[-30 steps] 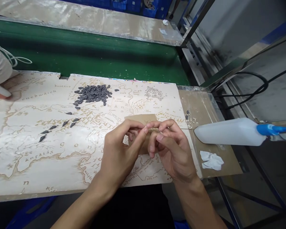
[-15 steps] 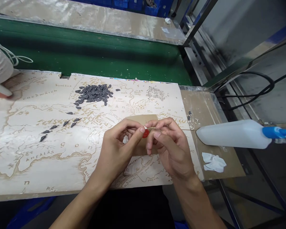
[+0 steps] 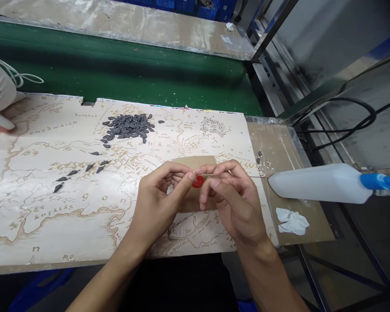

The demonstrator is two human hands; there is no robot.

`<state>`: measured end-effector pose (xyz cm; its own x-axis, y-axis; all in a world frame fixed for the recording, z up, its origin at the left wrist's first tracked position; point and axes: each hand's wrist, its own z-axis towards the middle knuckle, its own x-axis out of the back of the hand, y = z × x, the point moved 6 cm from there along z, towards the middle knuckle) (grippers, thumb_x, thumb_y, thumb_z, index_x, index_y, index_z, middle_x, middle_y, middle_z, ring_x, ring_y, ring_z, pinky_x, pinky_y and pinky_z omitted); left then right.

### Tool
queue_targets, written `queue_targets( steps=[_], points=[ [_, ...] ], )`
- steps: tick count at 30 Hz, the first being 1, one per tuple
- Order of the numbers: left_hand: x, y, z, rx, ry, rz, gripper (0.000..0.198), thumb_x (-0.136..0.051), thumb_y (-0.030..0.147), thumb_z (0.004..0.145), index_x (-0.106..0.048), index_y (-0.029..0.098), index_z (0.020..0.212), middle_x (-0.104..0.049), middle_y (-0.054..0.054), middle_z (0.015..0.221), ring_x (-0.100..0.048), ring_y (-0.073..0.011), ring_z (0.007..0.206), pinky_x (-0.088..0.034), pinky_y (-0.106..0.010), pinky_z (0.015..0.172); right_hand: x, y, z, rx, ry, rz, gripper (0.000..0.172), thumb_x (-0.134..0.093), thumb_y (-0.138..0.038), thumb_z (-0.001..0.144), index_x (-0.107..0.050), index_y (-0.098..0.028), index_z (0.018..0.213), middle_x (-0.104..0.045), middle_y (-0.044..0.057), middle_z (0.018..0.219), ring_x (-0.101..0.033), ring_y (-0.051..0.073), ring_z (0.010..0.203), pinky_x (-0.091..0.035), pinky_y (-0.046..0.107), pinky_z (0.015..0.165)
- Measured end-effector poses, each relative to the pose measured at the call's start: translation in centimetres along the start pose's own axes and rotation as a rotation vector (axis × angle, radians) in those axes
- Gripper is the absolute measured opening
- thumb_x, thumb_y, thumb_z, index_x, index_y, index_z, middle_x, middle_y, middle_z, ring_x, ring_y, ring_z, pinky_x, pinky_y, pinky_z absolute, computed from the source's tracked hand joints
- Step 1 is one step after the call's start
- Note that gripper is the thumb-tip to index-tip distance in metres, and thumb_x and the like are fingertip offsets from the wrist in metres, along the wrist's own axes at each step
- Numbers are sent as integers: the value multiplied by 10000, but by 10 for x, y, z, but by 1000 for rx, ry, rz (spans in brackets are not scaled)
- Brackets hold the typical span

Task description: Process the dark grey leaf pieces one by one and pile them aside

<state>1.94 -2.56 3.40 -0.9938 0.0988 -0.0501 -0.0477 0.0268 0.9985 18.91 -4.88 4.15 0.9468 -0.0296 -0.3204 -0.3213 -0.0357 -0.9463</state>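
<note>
My left hand (image 3: 164, 190) is closed in a pinch, thumb against index finger. A tiny pale piece (image 3: 194, 172) shows at its fingertips, too small to name. My right hand (image 3: 235, 195) faces it with curled fingers, its index fingertip touching or nearly touching the left fingertips. Whatever the right thumb and fingers hold is hidden. Between the hands, just below the fingertips, is a round, shiny red thing (image 3: 198, 181), seemingly on the brown cardboard piece (image 3: 195, 203). Beyond them lie a heap of dark grey leaf-shaped pieces (image 3: 128, 126) and a scatter of tiny whitish bits (image 3: 212, 126).
Several dark pieces (image 3: 73, 172) lie in a slanting row on the map-printed sheet (image 3: 52, 229). At right are a white bottle with blue nozzle (image 3: 318, 183) and crumpled white tissue (image 3: 292, 222). A white fan-like device (image 3: 0, 84) stands left; a green belt (image 3: 133, 80) runs behind.
My left fingertips have shifted slightly left and down, so more of the red thing shows. The pale piece at them is less visible. My right hand has hardly moved.
</note>
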Motion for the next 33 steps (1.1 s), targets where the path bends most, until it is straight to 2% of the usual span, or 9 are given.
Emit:
queue_targets(
  steps=[3, 6, 10, 12, 18, 25, 29, 33],
  points=[
    [5, -8, 3, 87, -10, -96, 158, -941, 392, 977, -885, 244, 984, -835, -36, 916, -701, -174, 782, -549, -297, 721, 8, -2, 1, 34, 76, -39, 139, -777, -204, 1019, -651, -254, 989, -807, 12, 1126, -689, 102, 600, -606, 277, 548],
    [3, -18, 4, 198, -37, -280, 184, -1003, 396, 907, -912, 249, 970, -834, -39, 914, -668, -150, 775, -546, -269, 740, 12, -9, -2, 167, 152, -216, 97, -782, -188, 1029, -734, -265, 993, -774, 10, 1106, -697, 119, 652, -627, 318, 619],
    [-10, -28, 0, 369, -82, -504, 265, -1057, 441, 823, -925, 226, 905, -770, -34, 826, -565, -110, 735, -486, -216, 699, -2, -14, -7, 328, 83, -549, 124, -812, -198, 1056, -840, -306, 1111, -768, 32, 1078, -742, 191, 864, -657, 388, 784],
    [-16, -29, -4, 406, -87, -540, 285, -1063, 458, 810, -922, 222, 884, -720, -19, 777, -535, -105, 739, -460, -204, 700, -7, -16, -9, 397, 63, -628, 162, -795, -169, 1064, -846, -304, 1137, -768, 35, 1079, -737, 191, 872, -657, 393, 787],
    [-20, -26, -11, 416, -79, -484, 319, -1049, 511, 808, -929, 226, 888, -687, -20, 774, -533, -138, 791, -450, -247, 747, -12, -25, -11, 560, 73, -737, 268, -775, -57, 1032, -862, -281, 1152, -757, 21, 1038, -733, 162, 836, -633, 347, 703],
    [-17, -25, -13, 398, -106, -437, 278, -1016, 509, 857, -969, 269, 990, -765, -40, 864, -518, -151, 803, -431, -275, 751, -9, -29, -10, 610, 20, -809, 275, -789, -56, 1023, -856, -279, 1170, -742, 25, 1053, -717, 166, 850, -636, 352, 707],
    [-15, -24, -14, 351, -128, -399, 188, -953, 459, 947, -973, 286, 1017, -771, -30, 869, -538, -141, 803, -435, -258, 738, -9, -31, -10, 626, -28, -848, 282, -788, -39, 1022, -850, -271, 1169, -759, 31, 1074, -751, 180, 938, -649, 348, 752],
    [-15, -23, -15, 307, -166, -359, 134, -893, 407, 1020, -973, 308, 1064, -766, -21, 857, -605, -137, 816, -502, -246, 778, -3, -28, -9, 568, -13, -785, 249, -809, -68, 1025, -857, -284, 1139, -774, 38, 1085, -762, 206, 1007, -647, 365, 785]
  ],
)
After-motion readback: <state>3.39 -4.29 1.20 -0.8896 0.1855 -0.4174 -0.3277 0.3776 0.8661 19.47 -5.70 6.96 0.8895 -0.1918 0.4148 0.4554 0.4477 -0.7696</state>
